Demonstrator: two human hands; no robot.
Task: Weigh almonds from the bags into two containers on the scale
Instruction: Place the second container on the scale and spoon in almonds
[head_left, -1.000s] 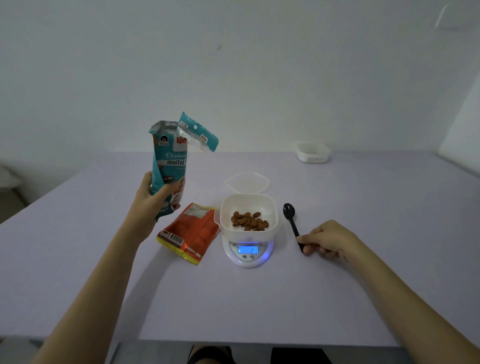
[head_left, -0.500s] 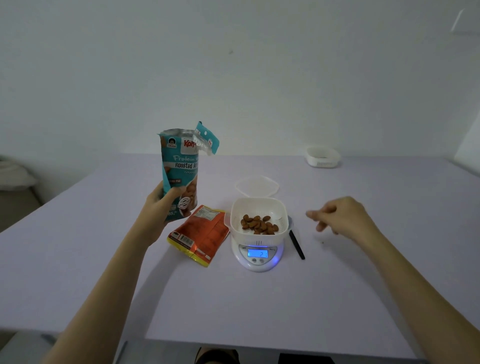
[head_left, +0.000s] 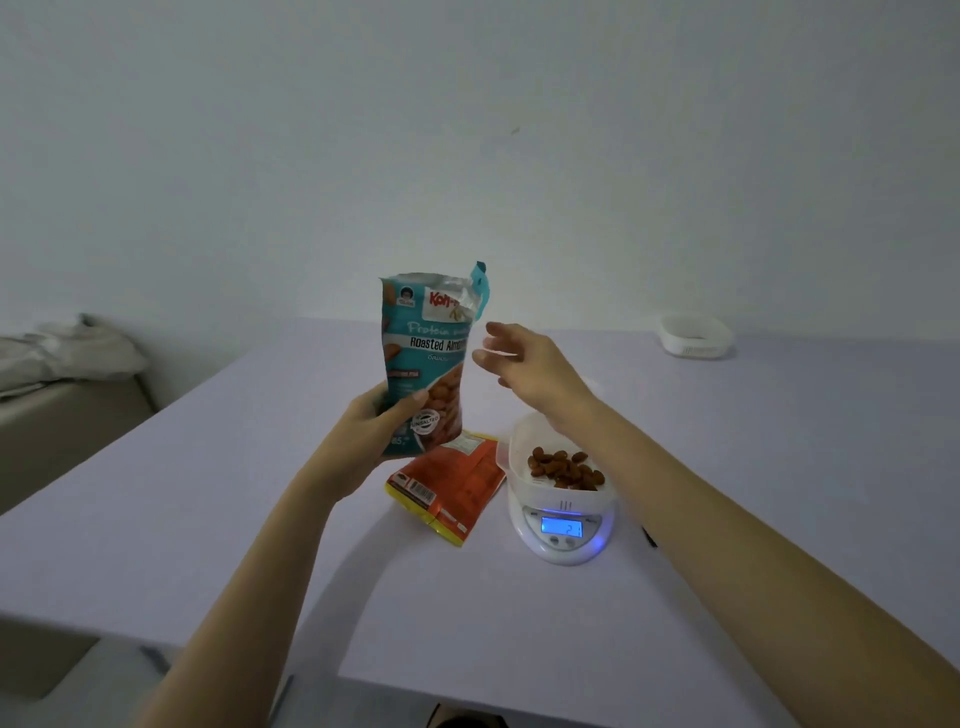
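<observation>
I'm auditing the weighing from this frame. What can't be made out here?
Head view:
- Scale display: digits too small and glary to read surely.
- Black item: right forearm hides all but a tip.
- Far white container: contents too distant to tell.
- Teal bag: fill level hidden by its own wall.
</observation>
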